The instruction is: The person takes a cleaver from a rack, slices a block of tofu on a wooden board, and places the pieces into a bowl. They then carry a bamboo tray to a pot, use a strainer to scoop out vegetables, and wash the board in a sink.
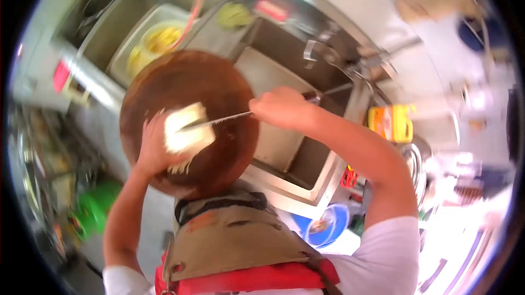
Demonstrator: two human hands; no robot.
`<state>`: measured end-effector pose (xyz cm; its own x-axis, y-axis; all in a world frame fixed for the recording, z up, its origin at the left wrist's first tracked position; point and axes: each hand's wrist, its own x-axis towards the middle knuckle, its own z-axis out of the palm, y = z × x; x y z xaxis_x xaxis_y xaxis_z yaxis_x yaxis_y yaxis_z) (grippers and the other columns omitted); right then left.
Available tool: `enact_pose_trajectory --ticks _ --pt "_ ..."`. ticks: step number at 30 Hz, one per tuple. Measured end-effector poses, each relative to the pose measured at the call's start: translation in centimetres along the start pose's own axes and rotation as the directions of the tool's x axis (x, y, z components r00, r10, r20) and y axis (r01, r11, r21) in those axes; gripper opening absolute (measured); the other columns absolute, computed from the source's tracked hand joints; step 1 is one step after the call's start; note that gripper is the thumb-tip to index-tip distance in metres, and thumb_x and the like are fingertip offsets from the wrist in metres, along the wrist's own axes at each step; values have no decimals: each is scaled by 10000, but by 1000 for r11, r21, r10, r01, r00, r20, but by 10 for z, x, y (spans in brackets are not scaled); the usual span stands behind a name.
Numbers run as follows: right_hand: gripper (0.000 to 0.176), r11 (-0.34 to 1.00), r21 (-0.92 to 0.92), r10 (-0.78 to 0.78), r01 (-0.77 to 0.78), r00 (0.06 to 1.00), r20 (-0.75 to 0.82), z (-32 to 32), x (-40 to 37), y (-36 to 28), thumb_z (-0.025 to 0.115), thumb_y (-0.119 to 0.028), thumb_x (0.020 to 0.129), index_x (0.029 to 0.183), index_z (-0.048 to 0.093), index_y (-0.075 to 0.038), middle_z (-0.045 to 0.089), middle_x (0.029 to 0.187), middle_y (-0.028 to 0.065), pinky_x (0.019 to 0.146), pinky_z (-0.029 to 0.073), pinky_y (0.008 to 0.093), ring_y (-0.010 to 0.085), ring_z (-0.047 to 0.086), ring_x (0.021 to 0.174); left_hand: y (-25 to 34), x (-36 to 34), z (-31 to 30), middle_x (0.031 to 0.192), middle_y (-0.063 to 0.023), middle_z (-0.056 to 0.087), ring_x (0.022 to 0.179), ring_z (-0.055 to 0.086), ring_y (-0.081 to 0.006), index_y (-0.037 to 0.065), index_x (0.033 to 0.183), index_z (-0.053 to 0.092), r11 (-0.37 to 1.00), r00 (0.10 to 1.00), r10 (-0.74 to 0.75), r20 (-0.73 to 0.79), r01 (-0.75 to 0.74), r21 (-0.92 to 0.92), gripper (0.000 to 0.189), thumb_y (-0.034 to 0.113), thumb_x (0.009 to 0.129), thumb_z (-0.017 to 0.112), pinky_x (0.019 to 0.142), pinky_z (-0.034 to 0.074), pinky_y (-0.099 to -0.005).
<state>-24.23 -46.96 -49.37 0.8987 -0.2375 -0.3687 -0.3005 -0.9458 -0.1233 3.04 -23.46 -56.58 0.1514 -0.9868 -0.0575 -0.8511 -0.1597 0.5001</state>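
A round brown wooden chopping board [232, 147] lies in front of me. On its left half sits a pale, cream-coloured block of food [191, 137], overexposed in the middle, with thin shreds [180, 167] at its near edge. My left hand [156, 147] grips the block from its left side, fingers along the edge. My right hand [281, 108] is closed around the handle of a knife [229, 117]. The blade reaches leftward over the board, and its tip end lies across the top of the block.
Right of the board is a steel sink [268, 125] with a tap [333, 57]. A white basket [117, 65] with yellow food stands behind the board. A yellow jug [402, 124] is at the right. A blue bucket [342, 218] and a green container [95, 210] are lower down.
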Motion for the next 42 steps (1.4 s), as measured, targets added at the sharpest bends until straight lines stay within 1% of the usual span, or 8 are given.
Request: enact_pose_trajectory --ticks 9,11,15,21,25,30,32,42 --pt "333 648 569 693 -506 702 -164 80 -235 39 647 -358 907 860 656 -28 678 752 157 640 524 421 330 664 665 60 7 -37 1409 -179 447 1358 366 -392 41 1445 339 994 990 -47 130 59 -95 1146 405 508 887 1127 223 -535" --pt "236 477 828 781 -295 575 -245 113 -262 14 646 -233 911 914 642 4 636 682 108 575 503 378 219 611 572 55 8 -40 1458 -197 403 1399 327 -375 15 1473 303 991 975 -76 209 96 -89 1184 361 502 886 1150 207 -512" --pt "104 -334 940 792 74 563 237 136 -287 -32 641 -90 894 909 567 -21 532 626 23 500 442 277 104 503 514 14 32 -46 1515 -234 358 1443 292 -354 -31 1502 270 996 982 -24 185 40 -85 1118 279 592 840 1172 227 -459" --pt "160 -638 702 736 316 518 435 154 -230 -52 641 -121 910 809 542 -45 493 589 32 487 448 323 154 500 509 148 149 -43 1220 -214 632 1170 592 -349 -16 1269 566 965 987 157 20 -149 -218 505 232 854 711 999 453 -403" --pt "263 -782 528 618 333 532 579 178 -157 -22 627 -156 919 698 514 -72 495 589 29 487 462 332 175 505 501 251 271 20 1130 -222 656 1066 609 -397 4 1149 629 828 843 537 27 -520 -211 357 276 920 602 914 486 -450" --pt "249 -827 468 557 312 572 602 204 -87 46 583 -167 944 716 522 -89 515 609 26 527 491 323 175 549 547 301 415 112 937 -251 672 952 628 -446 -7 932 666 930 938 346 -12 -345 -127 344 280 967 479 849 493 -519" --pt "230 -835 453 543 313 605 583 233 -73 72 567 -176 955 747 529 -87 525 623 26 541 496 321 173 559 562 312 447 132 920 -255 671 934 623 -463 -7 879 680 839 841 530 104 -538 77 355 273 965 479 865 492 -520" --pt "399 -875 78 435 478 703 563 253 1 191 417 -426 1034 927 500 -51 541 672 65 521 493 350 192 542 558 322 402 152 849 -258 618 784 596 -427 -22 834 601 875 894 439 85 -405 -264 314 254 945 502 697 463 -466"
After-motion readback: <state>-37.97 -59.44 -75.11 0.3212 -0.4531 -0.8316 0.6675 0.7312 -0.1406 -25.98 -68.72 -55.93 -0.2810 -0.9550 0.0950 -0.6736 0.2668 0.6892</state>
